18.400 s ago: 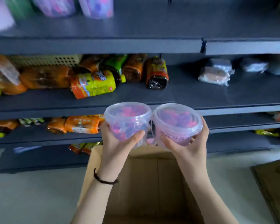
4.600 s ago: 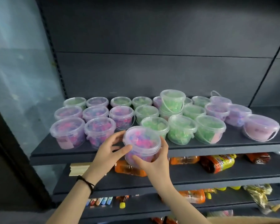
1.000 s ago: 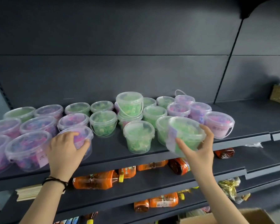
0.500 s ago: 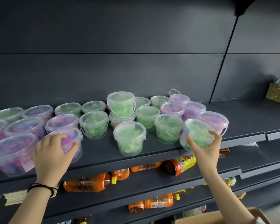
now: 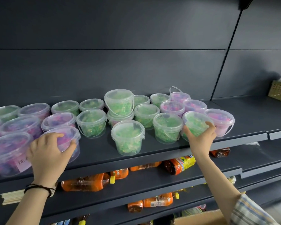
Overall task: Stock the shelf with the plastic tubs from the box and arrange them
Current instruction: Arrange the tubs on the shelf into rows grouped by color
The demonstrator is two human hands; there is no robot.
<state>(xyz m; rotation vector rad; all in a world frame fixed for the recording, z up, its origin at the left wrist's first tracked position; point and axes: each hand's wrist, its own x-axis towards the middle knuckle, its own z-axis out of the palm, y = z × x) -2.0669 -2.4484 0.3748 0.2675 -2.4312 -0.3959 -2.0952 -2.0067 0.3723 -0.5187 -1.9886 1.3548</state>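
Several clear lidded plastic tubs stand on the dark top shelf (image 5: 152, 153), purple and pink ones at the left and right, green ones in the middle. My left hand (image 5: 49, 151) grips a purple tub (image 5: 68, 137) near the shelf's front left. My right hand (image 5: 199, 137) grips a green tub (image 5: 195, 122), tilted towards me at the front edge, between another green tub (image 5: 167, 127) and a pink tub (image 5: 221, 120). One green tub (image 5: 119, 101) is stacked on another. A corner of the cardboard box (image 5: 201, 218) shows at the bottom right.
Orange drink bottles (image 5: 86, 182) lie on the lower shelves. A woven basket (image 5: 279, 91) stands at the far right of the top shelf, with bare shelf between it and the tubs. A stack of wooden sticks (image 5: 10, 197) lies at the lower left.
My right hand has carried the green tub rightwards and set it at the shelf's front edge beside the pink tub. My left hand keeps its hold on the purple tub.
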